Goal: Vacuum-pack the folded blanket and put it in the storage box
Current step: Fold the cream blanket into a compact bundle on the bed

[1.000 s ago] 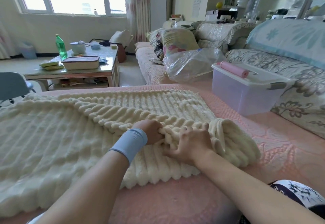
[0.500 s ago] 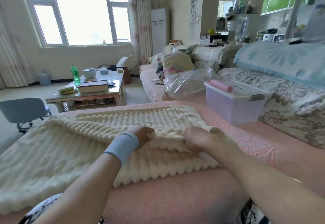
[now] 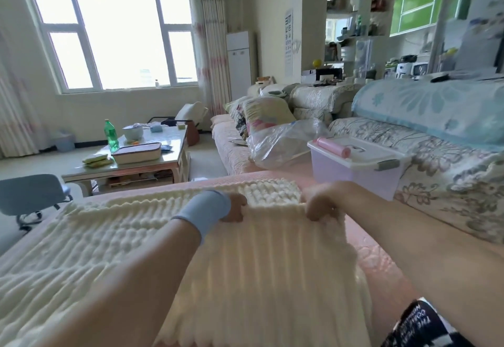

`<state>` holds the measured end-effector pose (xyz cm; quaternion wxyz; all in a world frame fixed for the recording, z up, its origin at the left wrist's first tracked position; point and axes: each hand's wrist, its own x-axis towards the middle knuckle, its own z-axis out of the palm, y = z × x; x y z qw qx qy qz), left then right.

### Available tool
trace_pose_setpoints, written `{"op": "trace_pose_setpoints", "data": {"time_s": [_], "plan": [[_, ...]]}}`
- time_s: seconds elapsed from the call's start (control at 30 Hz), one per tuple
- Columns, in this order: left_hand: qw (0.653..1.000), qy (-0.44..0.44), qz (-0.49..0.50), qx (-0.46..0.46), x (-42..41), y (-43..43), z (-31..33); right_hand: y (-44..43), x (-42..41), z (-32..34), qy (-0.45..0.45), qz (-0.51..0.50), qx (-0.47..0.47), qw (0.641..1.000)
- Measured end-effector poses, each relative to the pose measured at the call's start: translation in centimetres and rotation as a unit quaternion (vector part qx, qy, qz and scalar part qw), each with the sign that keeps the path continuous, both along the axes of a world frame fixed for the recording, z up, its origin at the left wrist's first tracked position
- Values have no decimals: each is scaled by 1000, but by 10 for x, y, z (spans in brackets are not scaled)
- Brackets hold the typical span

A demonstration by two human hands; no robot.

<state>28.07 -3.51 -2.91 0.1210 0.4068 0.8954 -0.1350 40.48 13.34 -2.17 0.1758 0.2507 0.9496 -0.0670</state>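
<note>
- Head view: a cream, ribbed plush blanket (image 3: 109, 237) lies spread over a pink-covered sofa seat (image 3: 381, 267). Its near-right part is lifted and hangs as a flat panel towards the viewer.
- The left hand (image 3: 235, 207), with a pale blue wristband (image 3: 203, 211), and the right hand (image 3: 320, 205) are apart. Each has its fingers curled over the raised top edge of the blanket.
- Risk: most of the blanket lies unheld to the left. If the held edge is carried over without squaring it, the fold will probably come out skewed and bulky.
- Risk: the plush pile looks slippery and thick. A loose grip could let one corner drop, and the panel would then collapse into a heap.
- Risk: the near edge of the blanket reaches the front of the seat. A tug towards the viewer might drag it off onto the floor.
- A clear storage box (image 3: 351, 175) sits on the seat just beyond the right hand, lid on and clasps down. A pink roll (image 3: 331, 148) rests on the lid.
- Risk: a wide sweep of the right arm could knock the box, or send the roll off it.
- A crumpled clear plastic bag (image 3: 281, 142) lies behind the box, well apart from the blanket. It is probably the vacuum bag, though I cannot tell.
- Risk: a lumpy fold may not fit into the bag or seal well.
</note>
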Motion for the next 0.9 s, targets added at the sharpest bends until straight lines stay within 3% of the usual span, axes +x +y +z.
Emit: {"op": "trace_pose_setpoints", "data": {"time_s": [0.13, 0.27, 0.37, 0.43, 0.5, 0.57, 0.67, 0.8, 0.9], "plan": [[998, -27, 42, 44, -44, 32, -35, 33, -49, -39, 49, 39, 151, 987], [983, 89, 60, 151, -99, 62, -52, 67, -98, -75, 228, 11, 218, 949], [968, 174, 48, 177, -114, 78, -85, 81, -118, -113, 192, -3, 230, 954], [980, 109, 20, 163, -113, 86, -119, 82, -122, -145, 114, -55, 188, 974], [997, -15, 15, 72, -110, 90, -154, 84, -122, -176, 68, -121, 102, 985], [995, -85, 39, -13, -112, 89, -179, 89, -118, -195, 50, -143, 47, 987], [993, -71, 88, 43, -125, 90, -188, 95, -116, -203, 103, -117, 88, 984], [993, -38, 71, 90, -135, 99, -177, 95, -116, -198, 233, -85, 120, 961], [977, 8, 48, 209, -142, 117, -162, 112, -115, -188, 281, -80, 185, 938]]}}
